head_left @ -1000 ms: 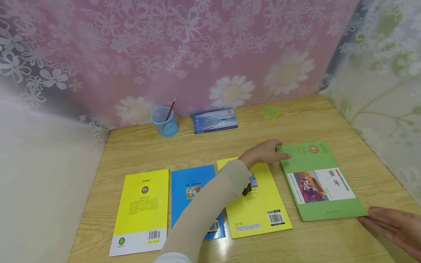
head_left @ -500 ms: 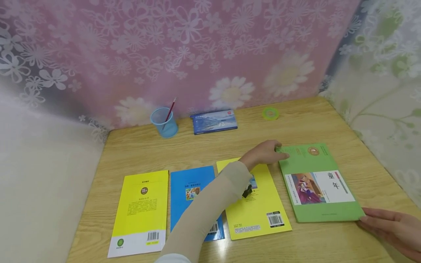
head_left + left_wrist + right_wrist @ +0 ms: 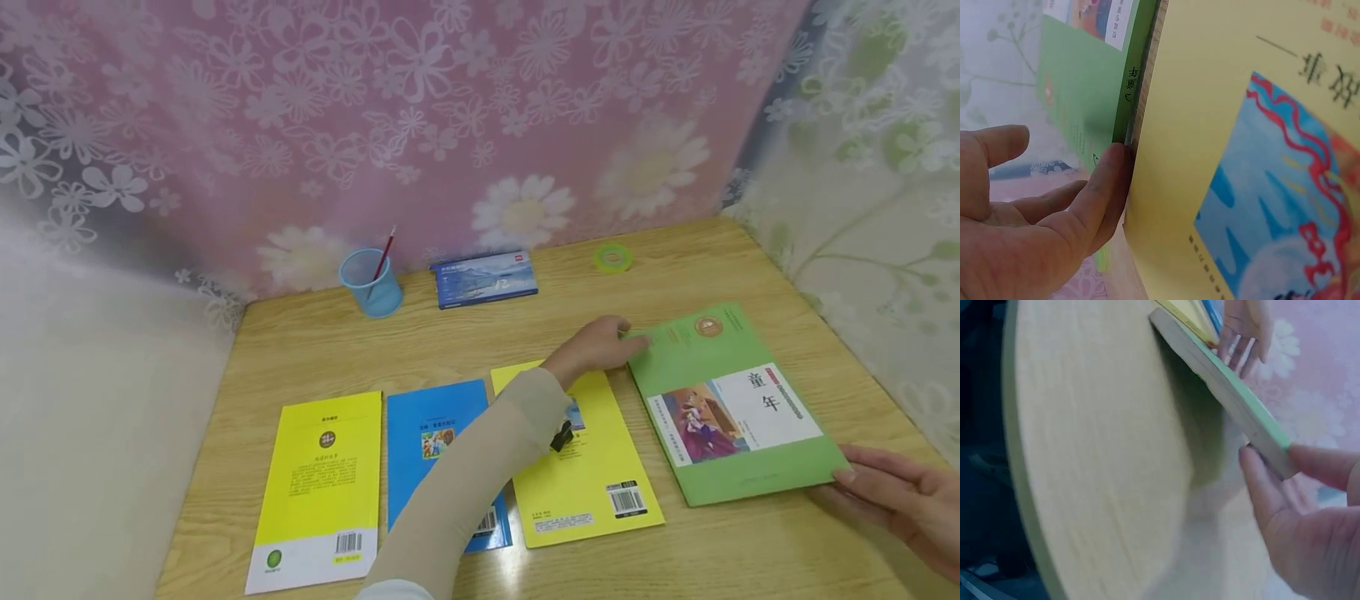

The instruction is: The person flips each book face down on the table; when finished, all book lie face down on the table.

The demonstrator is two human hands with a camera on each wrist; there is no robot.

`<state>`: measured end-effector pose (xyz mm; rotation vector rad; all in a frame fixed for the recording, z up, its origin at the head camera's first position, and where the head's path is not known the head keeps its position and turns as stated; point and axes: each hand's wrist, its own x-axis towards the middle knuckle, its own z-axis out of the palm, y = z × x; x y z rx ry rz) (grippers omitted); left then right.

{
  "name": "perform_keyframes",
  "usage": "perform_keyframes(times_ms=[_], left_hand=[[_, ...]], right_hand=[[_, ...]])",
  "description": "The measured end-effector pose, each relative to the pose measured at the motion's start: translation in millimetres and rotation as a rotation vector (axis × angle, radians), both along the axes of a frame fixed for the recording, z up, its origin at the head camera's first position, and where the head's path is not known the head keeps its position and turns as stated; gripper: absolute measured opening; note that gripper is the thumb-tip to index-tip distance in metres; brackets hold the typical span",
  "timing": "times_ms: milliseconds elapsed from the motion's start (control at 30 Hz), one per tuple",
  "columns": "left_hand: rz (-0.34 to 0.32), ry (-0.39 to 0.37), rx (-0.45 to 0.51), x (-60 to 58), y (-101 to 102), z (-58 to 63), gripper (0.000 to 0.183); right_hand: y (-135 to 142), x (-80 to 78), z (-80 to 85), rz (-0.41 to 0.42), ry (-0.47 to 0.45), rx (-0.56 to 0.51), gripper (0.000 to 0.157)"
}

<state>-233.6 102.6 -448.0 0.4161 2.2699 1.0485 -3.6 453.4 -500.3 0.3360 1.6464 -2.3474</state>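
A green book (image 3: 720,479) with a picture and a white panel on its cover lies at the right, its right side tilted up off the table. My right hand (image 3: 903,500) pinches its near right corner; in the right wrist view the thumb is on top and the fingers (image 3: 1263,487) below. My left hand (image 3: 596,346) reaches across to the book's far left corner. In the left wrist view its fingertips (image 3: 1116,156) touch the spine, with the thumb held apart. Beneath the left forearm lies a yellow book (image 3: 592,492), partly covered.
Left of it lie a blue book (image 3: 427,408), partly under the sleeve, and another yellow book (image 3: 322,467). Along the back of the wooden table (image 3: 300,350) stand a blue mesh cup (image 3: 372,287) holding a pencil, a blue box (image 3: 487,279) and a green tape roll (image 3: 612,257).
The right hand has gone from touching the green book's corner to pinching it. That side of the book has risen. My left hand has stayed nearly in place.
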Motion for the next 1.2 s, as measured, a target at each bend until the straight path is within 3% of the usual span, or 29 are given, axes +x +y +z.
perform_keyframes(times_ms=[100,233,400,500,667,833,933,1200], left_hand=[[0.019,-0.017,0.015,-0.8,1,-1.3,0.069],[0.037,-0.089,0.070,-1.7,1,-1.2,0.074],[0.068,-0.162,0.154,-2.2,4,2.2,0.079],[0.085,-0.183,0.218,-3.0,5,2.5,0.081],[0.098,-0.241,0.348,-5.1,5,1.8,0.085],[0.127,-0.344,0.474,-7.7,5,2.0,0.083],[0.145,-0.396,0.523,-9.4,5,2.5,0.081],[0.103,-0.417,0.639,-15.0,2,6.7,0.054]], right_hand=[[4,-2.5,-0.2,0.003,0.221,-0.073,0.053],[4,-6.6,3.7,0.032,0.467,-0.028,0.058],[-7,-8.5,13.9,0.043,0.663,0.042,0.058],[-16,-7.9,23.6,0.013,0.691,0.080,0.058],[-29,-2.7,38.2,-0.065,0.644,0.242,0.058],[-41,5.7,52.2,-0.135,0.630,0.741,0.055],[-48,10.4,57.7,-0.149,0.622,0.930,0.054],[-65,15.2,66.0,0.011,0.777,0.965,0.055]])
